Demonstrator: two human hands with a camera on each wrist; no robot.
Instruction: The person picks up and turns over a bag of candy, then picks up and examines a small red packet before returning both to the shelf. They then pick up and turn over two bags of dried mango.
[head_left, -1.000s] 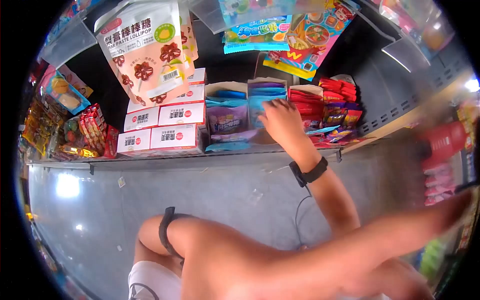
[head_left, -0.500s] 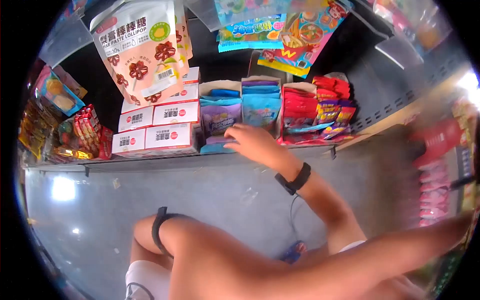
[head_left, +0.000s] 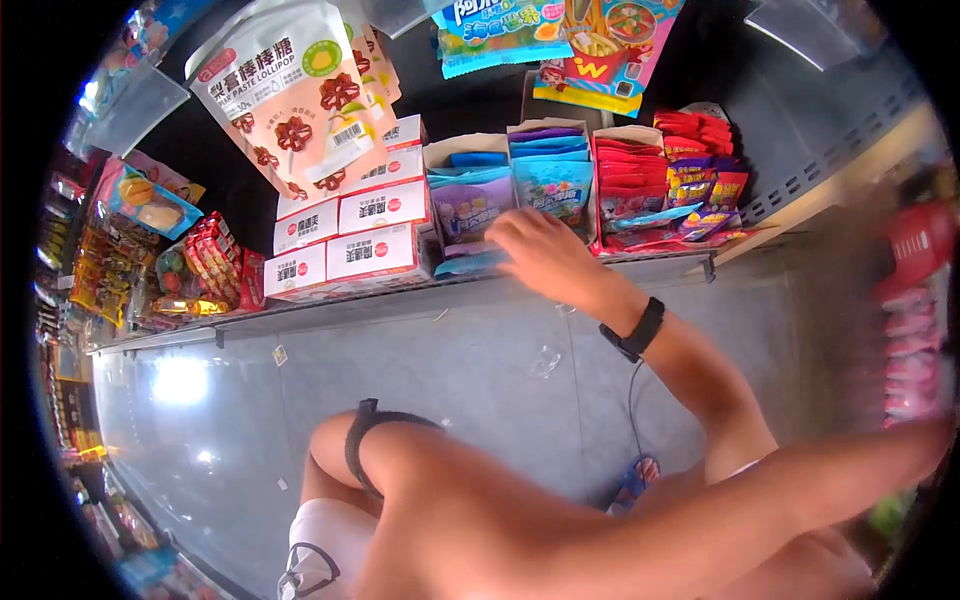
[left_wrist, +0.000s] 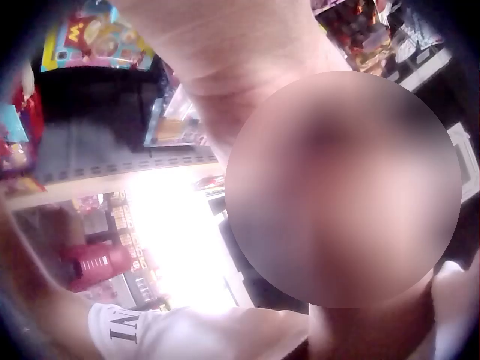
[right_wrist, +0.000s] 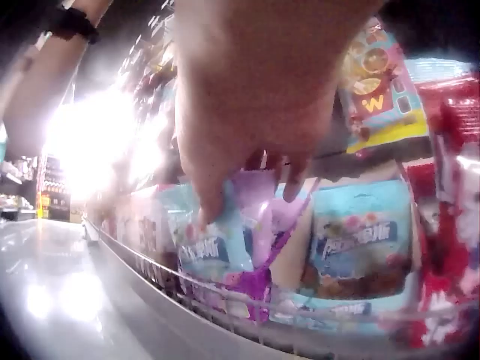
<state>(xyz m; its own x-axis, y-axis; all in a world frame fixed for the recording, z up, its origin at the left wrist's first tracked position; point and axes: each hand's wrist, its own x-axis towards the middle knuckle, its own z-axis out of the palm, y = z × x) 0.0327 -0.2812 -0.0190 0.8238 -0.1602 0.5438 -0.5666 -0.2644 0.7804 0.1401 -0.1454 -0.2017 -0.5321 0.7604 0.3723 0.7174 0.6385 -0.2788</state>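
Note:
At the shelf front, my right hand reaches over two boxes of packets, back of the hand up. In the right wrist view my right hand pinches the top of a light blue packet between thumb and fingers, in front of a purple packet. Another blue packet stands in the neighbouring box. Purple packets and blue packets fill the boxes in the head view. Only the wrist and heel of my left hand show in the left wrist view; its fingers are out of sight.
White cartons are stacked left of the packets, below a hanging lollipop pouch. Red packets stand to the right. More bags hang above. A wire rail edges the shelf, and a red bottle shows at far right.
My right hand has moved left from the blue packets' box to the purple packets' front, then slightly back up and right relative to them. The head view has shifted a little.

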